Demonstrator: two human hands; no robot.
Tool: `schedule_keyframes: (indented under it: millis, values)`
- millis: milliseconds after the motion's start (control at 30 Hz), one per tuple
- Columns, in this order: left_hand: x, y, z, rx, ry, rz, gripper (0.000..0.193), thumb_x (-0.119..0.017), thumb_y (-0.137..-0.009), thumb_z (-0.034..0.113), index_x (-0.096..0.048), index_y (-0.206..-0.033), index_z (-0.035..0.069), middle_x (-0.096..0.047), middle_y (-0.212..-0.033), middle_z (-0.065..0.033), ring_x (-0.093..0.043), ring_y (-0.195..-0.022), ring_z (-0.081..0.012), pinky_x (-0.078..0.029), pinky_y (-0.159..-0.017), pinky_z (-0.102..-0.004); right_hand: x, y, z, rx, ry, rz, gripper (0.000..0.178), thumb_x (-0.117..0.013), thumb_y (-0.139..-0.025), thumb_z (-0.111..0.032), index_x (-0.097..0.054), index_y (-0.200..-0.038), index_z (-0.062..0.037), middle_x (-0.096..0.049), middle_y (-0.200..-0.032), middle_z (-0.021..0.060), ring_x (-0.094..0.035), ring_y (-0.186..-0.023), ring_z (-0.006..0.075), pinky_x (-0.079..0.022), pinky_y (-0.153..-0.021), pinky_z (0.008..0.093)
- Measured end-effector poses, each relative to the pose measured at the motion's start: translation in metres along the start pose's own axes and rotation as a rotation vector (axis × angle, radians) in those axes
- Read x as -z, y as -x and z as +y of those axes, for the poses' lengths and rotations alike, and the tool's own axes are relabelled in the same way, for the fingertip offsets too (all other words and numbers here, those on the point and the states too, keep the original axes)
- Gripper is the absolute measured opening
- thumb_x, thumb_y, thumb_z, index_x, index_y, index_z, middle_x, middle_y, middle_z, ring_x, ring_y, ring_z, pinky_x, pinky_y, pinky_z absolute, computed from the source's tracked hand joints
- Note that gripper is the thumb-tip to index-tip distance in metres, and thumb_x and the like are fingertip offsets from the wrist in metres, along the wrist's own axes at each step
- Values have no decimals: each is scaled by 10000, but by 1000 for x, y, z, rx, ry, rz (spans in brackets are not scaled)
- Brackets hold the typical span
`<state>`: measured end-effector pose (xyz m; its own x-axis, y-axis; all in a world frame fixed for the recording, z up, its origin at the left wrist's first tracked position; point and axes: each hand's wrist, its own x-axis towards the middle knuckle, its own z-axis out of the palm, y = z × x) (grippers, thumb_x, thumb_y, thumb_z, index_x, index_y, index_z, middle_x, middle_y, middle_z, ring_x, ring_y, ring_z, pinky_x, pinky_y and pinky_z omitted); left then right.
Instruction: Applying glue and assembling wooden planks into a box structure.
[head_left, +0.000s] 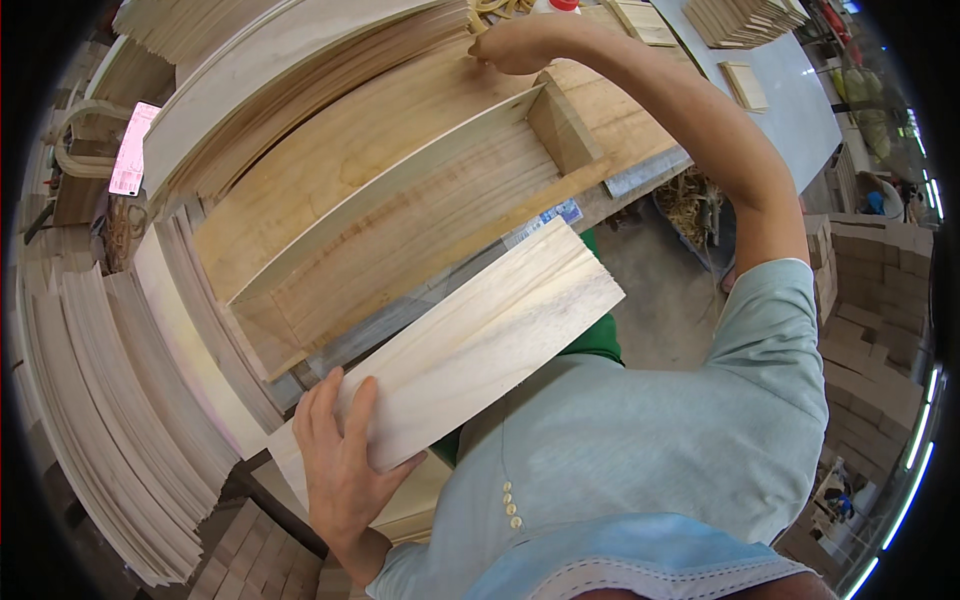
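Closest to the lens, pale blue-green shirt fabric (640,450) with a short row of small buttons is filling the lower right. Just beyond it, the left hand (345,460) is gripping the near end of a pale wooden board (480,345), fingers spread over its top face and thumb curling under the edge. That board is lying at a slant above the lap, its smooth face streaked with straight grain and its far end cut a little ragged.

Past it, an open wooden box (420,215) is resting on the workbench (640,170), built of thin, light planks with one short upright end piece. At the far end the right hand (510,45) is reaching out with fingers curled shut at the box's upper edge; whether it is pinching anything cannot be told.

On the left, stacks of thin boards (110,400) are fanning out in curved layers. Above them a pink rectangular label (132,148) is hanging beside the stacks. Farther right, small wooden pieces (745,85) are lying on a grey table (800,110).
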<state>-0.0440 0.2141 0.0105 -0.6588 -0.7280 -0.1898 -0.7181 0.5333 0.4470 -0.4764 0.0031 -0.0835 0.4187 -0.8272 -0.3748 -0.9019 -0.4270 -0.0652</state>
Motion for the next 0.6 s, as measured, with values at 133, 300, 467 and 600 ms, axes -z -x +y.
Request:
schedule_keyframes:
  millis: [133, 300, 467, 600]
  values:
    - [-3, 2, -3, -6, 9, 1, 956, -898, -423, 165, -510, -1292, 80, -410, -1353, -237, -402, -1187, -443, -348, -992, -523, 3, 4, -6, -45, -40, -47, 252, -467, -774, -20, -617, -908, 131, -642, -910, 267, -632, -815, 387, -484, -709, 449]
    - [-6, 5, -4, 12, 2, -6, 1010, -903, -422, 145, -471, -1332, 82, -405, -1371, -223, -404, -1238, -404, -338, -1017, -488, 5, 2, -3, -21, -38, -31, 252, -472, -772, -21, -627, -889, 139, -639, -856, 268, -630, -783, 386, -471, -692, 458]
    - [-6, 8, -6, 28, 37, -10, 1023, -904, -413, 140, -469, -1337, 87, -396, -1387, -222, -403, -1244, -401, -336, -1025, -477, 16, 3, -7, -14, -37, -75, 228, -501, -779, -55, -630, -845, 120, -634, -823, 255, -622, -759, 369, -454, -682, 459]
    - [-9, 11, -18, 104, 167, -53, 1043, -901, -427, 168, -453, -1365, 94, -401, -1389, -210, -414, -1255, -369, -325, -1052, -425, 49, 23, -8, -64, -106, -89, 266, -539, -849, -109, -634, -992, 94, -665, -906, 218, -647, -864, 329, -488, -764, 409]
